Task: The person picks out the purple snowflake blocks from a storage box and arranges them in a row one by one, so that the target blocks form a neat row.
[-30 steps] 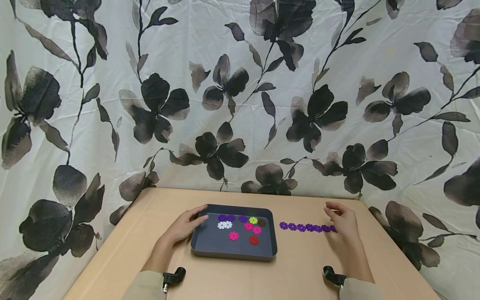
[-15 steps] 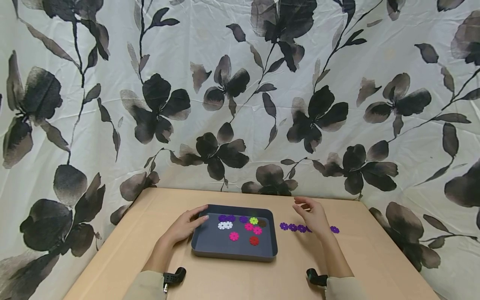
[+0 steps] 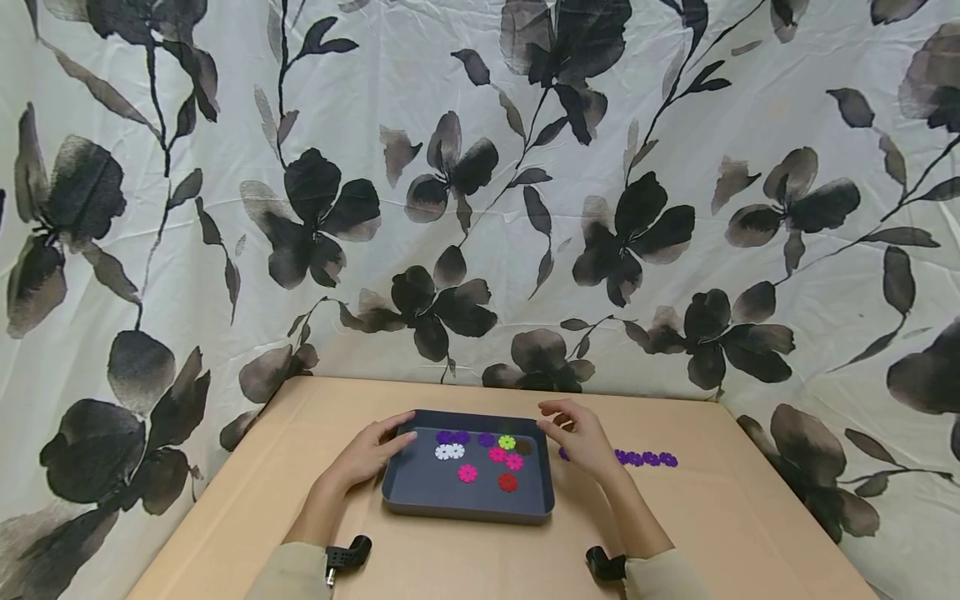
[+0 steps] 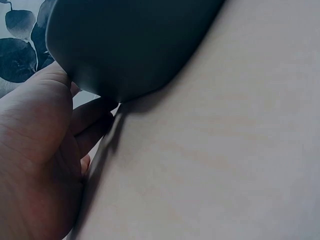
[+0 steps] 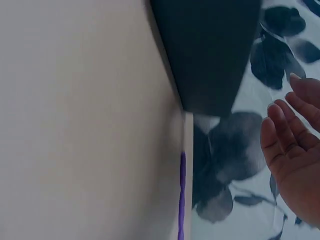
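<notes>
A dark grey tray [image 3: 420,490] lies on the table, holding small flower-shaped discs: purple [image 3: 453,437], white [image 3: 450,451], pink [image 3: 468,473], red [image 3: 507,482], yellow-green [image 3: 507,442] and brown [image 3: 523,447]. My left hand [image 3: 367,450] grips the tray's left edge, thumb over the rim; the left wrist view shows fingers against the tray's outer side [image 4: 125,45]. Beside the tray's right rim my right hand [image 3: 581,437] hovers with loosely bent fingers, holding nothing. Behind it, a row of purple flower discs [image 3: 647,458] lies on the table, partly hidden by that hand.
The light wooden table [image 3: 495,558] ends at the back against a white cloth [image 3: 525,250] with dark printed flowers. Seen edge-on in the right wrist view, the purple row [image 5: 182,195] lies flat near the tray's corner.
From the right end of the purple row, my right hand has moved left over it to the tray's right rim. My left hand and the tray have stayed put.
</notes>
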Tool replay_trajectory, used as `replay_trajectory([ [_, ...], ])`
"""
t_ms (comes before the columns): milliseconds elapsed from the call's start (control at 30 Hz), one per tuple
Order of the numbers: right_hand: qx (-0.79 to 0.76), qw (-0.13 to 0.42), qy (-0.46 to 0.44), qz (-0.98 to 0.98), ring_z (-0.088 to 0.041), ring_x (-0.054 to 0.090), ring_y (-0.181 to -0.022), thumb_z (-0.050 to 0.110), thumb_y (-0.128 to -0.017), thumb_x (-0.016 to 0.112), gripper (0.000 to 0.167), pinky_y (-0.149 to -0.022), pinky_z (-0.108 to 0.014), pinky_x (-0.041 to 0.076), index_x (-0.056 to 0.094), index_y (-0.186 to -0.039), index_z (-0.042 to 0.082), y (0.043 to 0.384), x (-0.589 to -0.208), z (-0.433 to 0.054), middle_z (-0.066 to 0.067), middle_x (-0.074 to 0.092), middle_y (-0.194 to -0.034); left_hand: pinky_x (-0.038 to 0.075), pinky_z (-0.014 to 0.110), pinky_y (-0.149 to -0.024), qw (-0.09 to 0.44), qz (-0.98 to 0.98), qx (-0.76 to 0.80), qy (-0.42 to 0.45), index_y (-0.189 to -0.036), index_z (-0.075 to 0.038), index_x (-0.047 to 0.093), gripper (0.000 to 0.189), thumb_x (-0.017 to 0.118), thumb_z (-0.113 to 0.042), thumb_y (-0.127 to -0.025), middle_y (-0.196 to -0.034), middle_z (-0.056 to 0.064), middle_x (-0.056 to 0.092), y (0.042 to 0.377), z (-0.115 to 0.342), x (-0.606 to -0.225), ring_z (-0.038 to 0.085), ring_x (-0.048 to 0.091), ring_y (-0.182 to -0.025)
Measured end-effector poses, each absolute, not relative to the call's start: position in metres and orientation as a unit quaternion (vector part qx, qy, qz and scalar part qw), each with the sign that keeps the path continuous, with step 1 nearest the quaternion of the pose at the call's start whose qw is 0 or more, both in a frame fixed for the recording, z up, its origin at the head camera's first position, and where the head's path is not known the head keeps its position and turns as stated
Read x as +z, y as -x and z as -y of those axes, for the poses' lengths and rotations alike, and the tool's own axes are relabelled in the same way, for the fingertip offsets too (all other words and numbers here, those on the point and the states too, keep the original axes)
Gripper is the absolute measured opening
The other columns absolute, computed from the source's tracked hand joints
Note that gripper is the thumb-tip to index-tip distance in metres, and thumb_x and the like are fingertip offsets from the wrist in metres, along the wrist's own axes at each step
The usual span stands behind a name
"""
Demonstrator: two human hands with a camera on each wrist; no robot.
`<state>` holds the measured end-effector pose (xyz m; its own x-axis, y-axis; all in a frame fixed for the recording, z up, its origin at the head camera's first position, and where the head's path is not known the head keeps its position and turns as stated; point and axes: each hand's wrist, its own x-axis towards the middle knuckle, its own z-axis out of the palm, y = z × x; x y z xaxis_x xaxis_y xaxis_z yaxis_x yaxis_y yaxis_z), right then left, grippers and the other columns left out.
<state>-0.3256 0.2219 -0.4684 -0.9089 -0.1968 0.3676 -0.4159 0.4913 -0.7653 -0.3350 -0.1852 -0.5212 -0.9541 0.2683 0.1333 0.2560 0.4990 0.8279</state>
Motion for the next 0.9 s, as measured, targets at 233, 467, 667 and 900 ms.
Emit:
replay_trajectory([
  [233, 0.471, 0.095, -0.213, 0.851, -0.015, 0.063, -0.091, 0.015, -0.095, 0.078, 0.031, -0.081, -0.024, 0.057, 0.073, -0.125, 0.011, 0.323, -0.472, -0.195, -0.017, 0.072, -0.119, 0.025, 0.061, -0.127, 0.007, -0.867, 0.475, -0.151, -0.156, -0.02, 0.051, 0.065, 0.063, -0.053, -0.101, -0.162, 0.01, 0.046, 0.335, 0.185, -0.522, 0.037, 0.035, -0.155],
  [467, 0.456, 0.064, -0.234, 0.856, -0.015, 0.063, -0.087, 0.014, -0.095, 0.077, 0.032, -0.076, -0.02, 0.056, 0.072, -0.126, 0.004, 0.326, -0.474, -0.173, -0.019, 0.073, -0.115, 0.025, 0.061, -0.127, 0.002, -0.869, 0.47, -0.153, -0.156, -0.023, 0.05, 0.063, 0.062, -0.053, -0.102, -0.163, 0.011, 0.045, 0.336, 0.186, -0.521, 0.037, 0.034, -0.155],
  [667, 0.426, 0.033, -0.252, 0.868, -0.015, 0.061, -0.09, 0.019, -0.097, 0.076, 0.036, -0.076, -0.021, 0.054, 0.071, -0.127, 0.002, 0.335, -0.481, -0.16, -0.016, 0.072, -0.116, 0.025, 0.062, -0.126, 0.005, -0.87, 0.471, -0.145, -0.156, -0.024, 0.051, 0.064, 0.063, -0.054, -0.101, -0.163, 0.011, 0.045, 0.335, 0.186, -0.521, 0.038, 0.034, -0.155],
  [900, 0.402, 0.024, -0.258, 0.878, -0.015, 0.059, -0.082, 0.017, -0.096, 0.077, 0.033, -0.069, -0.022, 0.05, 0.072, -0.124, 0.0, 0.344, -0.489, -0.151, -0.018, 0.072, -0.113, 0.025, 0.061, -0.127, 0.007, -0.87, 0.472, -0.142, -0.156, -0.025, 0.051, 0.063, 0.063, -0.054, -0.101, -0.163, 0.01, 0.045, 0.336, 0.186, -0.522, 0.037, 0.034, -0.155],
])
